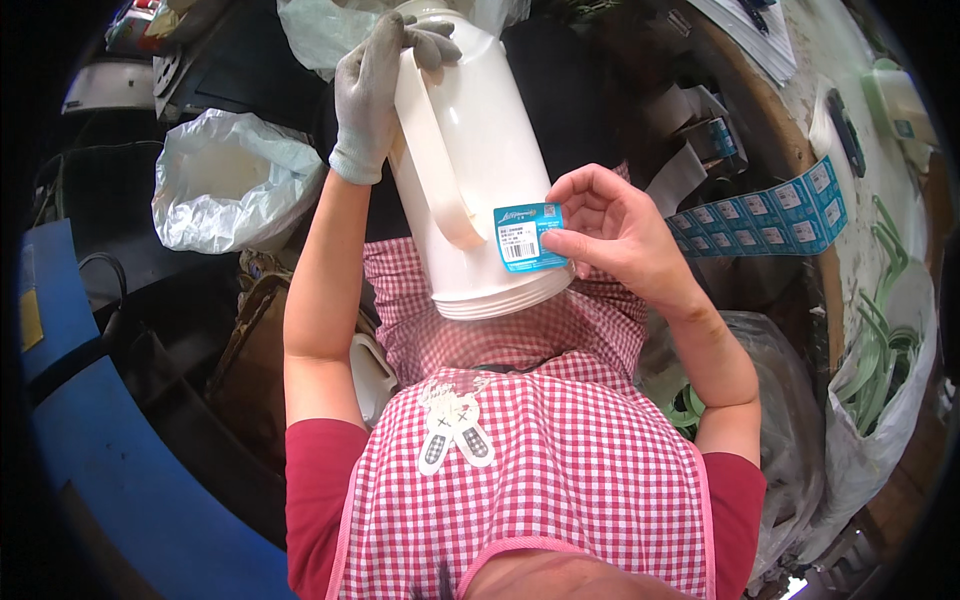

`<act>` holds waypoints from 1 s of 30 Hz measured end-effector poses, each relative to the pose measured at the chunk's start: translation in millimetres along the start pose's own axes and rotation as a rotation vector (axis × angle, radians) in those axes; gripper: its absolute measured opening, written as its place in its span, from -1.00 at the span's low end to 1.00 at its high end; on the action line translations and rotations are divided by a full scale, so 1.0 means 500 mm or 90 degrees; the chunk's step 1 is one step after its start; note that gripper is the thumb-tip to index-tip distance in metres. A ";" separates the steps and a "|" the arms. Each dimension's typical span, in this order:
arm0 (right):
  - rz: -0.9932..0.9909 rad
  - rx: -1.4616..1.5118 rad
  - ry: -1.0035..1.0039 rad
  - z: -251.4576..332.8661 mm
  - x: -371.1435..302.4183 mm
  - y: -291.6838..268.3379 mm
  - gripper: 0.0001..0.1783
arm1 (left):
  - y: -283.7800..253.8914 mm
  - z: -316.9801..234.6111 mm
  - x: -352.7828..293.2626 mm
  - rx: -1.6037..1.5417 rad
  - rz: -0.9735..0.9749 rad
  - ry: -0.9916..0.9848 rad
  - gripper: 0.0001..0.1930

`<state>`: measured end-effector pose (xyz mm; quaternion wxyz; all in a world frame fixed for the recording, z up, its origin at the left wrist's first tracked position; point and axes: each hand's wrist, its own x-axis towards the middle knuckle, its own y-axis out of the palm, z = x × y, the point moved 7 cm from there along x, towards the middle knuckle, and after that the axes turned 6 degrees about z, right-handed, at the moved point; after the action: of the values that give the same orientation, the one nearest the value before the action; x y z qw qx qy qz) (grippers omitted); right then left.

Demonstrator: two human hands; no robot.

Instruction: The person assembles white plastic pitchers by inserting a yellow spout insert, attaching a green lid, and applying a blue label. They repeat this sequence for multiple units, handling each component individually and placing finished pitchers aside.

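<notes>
A white plastic jug body [485, 130] with a long side handle lies tilted across my lap, its ridged, threaded-looking end toward me. My left hand [372, 95], in a grey glove, is closed round the far end of the handle, fingers reaching over the jug. My bare right hand [610, 230] pinches the right edge of a blue label [518, 238] with a white barcode panel. The label lies against the jug's wall near the ridged end, right of the handle's lower end. Whether it is stuck down there, I cannot tell.
A sheet of blue labels [765, 215] hangs over the edge of the worktable [800, 120] at right. Green strap-like parts [880, 340] fill a clear bag below. An open white plastic bag [235, 185] stands at left, above a blue panel [130, 450].
</notes>
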<state>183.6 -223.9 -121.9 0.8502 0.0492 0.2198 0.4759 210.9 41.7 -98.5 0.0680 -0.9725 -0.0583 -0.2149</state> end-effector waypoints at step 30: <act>-0.039 -0.331 -0.029 0.016 0.005 -0.001 -0.47 | -0.014 0.030 -0.006 -0.071 0.009 0.000 -0.42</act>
<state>188.4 -220.8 -115.5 0.8530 -0.1668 0.0721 0.4892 213.4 50.6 -112.4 0.0151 -0.9751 -0.0396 -0.2177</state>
